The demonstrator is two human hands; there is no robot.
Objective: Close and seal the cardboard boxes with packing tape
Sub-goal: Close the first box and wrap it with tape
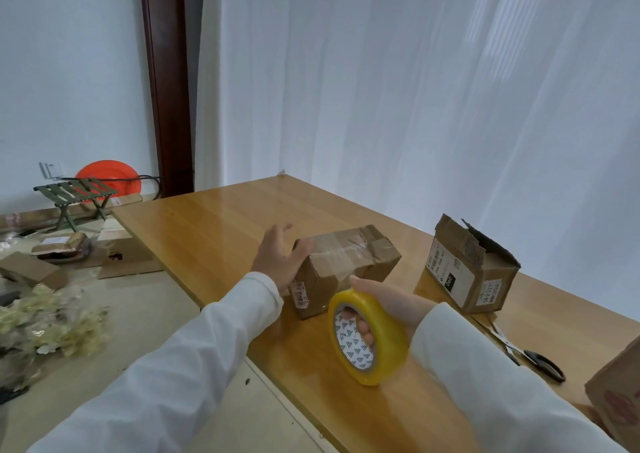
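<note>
On the wooden table (pixel 214 230), the closed, clear-taped brown cardboard box (pixel 346 265) lies centrally. The left hand (pixel 280 258), fingers straight and spread, presses the box's left end. The right hand (pixel 388 303) grips a yellow packing-tape roll (pixel 369 338) just before the box.

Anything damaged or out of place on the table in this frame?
The open box on the table's far right has torn, ragged flaps standing up. The box beside the left hand carries wrinkled old tape.
</note>
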